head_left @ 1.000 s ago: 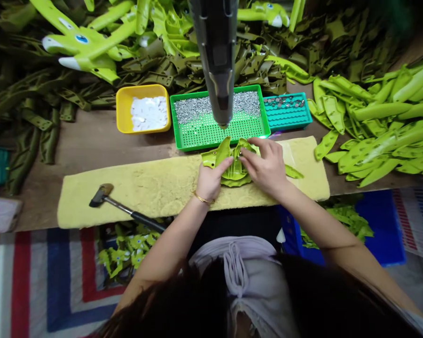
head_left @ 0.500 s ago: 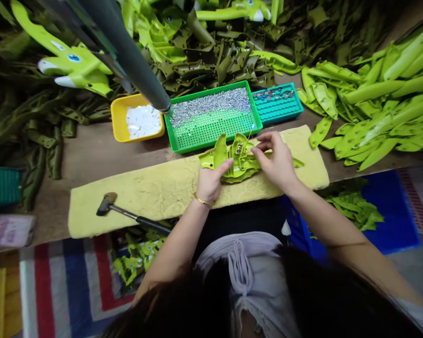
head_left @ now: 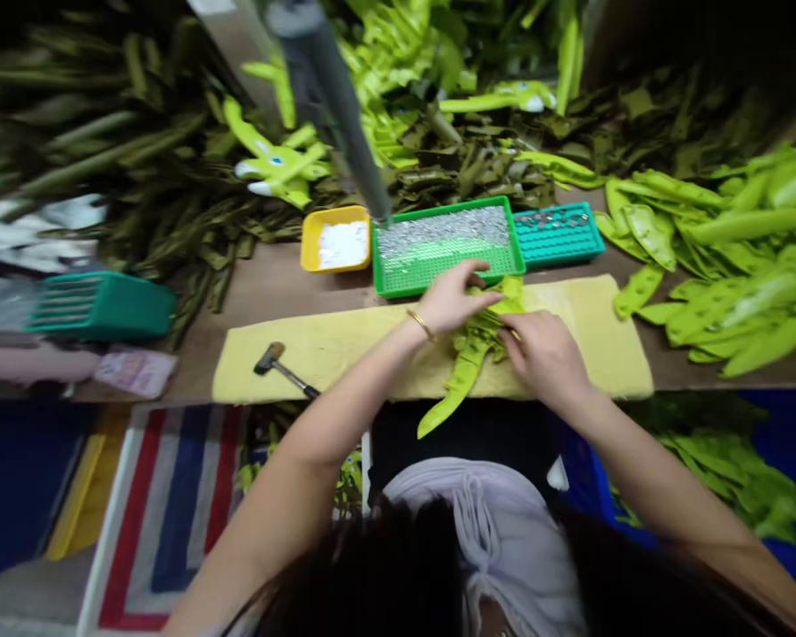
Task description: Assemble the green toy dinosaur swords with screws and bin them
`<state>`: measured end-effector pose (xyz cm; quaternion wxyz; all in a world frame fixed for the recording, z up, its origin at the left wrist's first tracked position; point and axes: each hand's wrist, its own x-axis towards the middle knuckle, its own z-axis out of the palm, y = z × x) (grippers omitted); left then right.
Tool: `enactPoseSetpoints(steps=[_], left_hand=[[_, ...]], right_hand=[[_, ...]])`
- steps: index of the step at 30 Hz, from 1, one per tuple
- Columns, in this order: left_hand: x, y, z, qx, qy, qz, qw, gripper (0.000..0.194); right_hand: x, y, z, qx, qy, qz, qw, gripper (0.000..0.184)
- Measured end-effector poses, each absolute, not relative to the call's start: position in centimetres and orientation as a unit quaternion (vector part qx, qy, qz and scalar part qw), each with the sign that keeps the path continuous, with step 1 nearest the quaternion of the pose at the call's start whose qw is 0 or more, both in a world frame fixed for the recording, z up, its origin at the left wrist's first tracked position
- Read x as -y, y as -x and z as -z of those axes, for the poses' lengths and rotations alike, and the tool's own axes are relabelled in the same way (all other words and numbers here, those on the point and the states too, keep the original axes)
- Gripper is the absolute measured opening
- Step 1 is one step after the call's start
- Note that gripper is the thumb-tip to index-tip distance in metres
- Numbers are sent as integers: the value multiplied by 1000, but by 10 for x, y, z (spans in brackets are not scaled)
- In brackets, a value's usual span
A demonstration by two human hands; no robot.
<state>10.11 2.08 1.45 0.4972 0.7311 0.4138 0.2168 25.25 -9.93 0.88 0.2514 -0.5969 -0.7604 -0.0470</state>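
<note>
Head view, bench inventory: right hand [head_left: 544, 354], fingers [head_left: 514, 334] curled closed on a lime-green moulded plastic piece [head_left: 470, 367]. Left hand [head_left: 455, 301], fingers [head_left: 481, 287] extended across its top, grip unclear. Piece lies on a yellow fleece pad [head_left: 590, 341], narrow end past the front edge. Beyond: green perforated plastic tray [head_left: 438, 285] holding silver fasteners [head_left: 441, 232]. Pad's left: small steel hammer [head_left: 271, 358].

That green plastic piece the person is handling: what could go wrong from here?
Two risks seem likely. The green plastic toy part has a long limb hanging past the front edge of the yellow pad, so it might slip off if the right hand loosens. The left hand reaches over the rim of the green tray of small silver fasteners; a bump could scatter them.
</note>
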Motion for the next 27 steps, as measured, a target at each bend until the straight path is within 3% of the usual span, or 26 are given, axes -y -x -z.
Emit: enactPoseSetpoints(steps=[2, 5, 6, 10, 14, 17, 22, 27], left_hand=[[5, -93, -12, -421, -785, -250, 379, 51], [54, -75, 0, -442, -838, -160, 277, 94], [66, -70, 3, -427, -857, -108, 268, 96], [67, -44, 5, -319, -914, -16, 250, 66], [6, 30, -4, -384, -876, -171, 236, 51], [-60, 117, -9, -624, -610, -415, 258, 41], [-158, 226, -18, -678, -462, -490, 294, 49], [-195, 253, -27, -648, -414, -545, 334, 54]], right_hand=[[96, -255, -3, 757, 595, 31, 267, 13], [92, -258, 2, 770, 567, -2, 294, 7], [91, -258, 3, 774, 558, -15, 299, 7], [91, -248, 9, 758, 578, -64, 295, 10], [99, -235, 18, 680, 663, -77, 302, 22], [103, -228, 25, 607, 719, -54, 333, 31], [103, -221, 33, 577, 726, -19, 373, 31], [100, -220, 35, 598, 700, -7, 390, 23]])
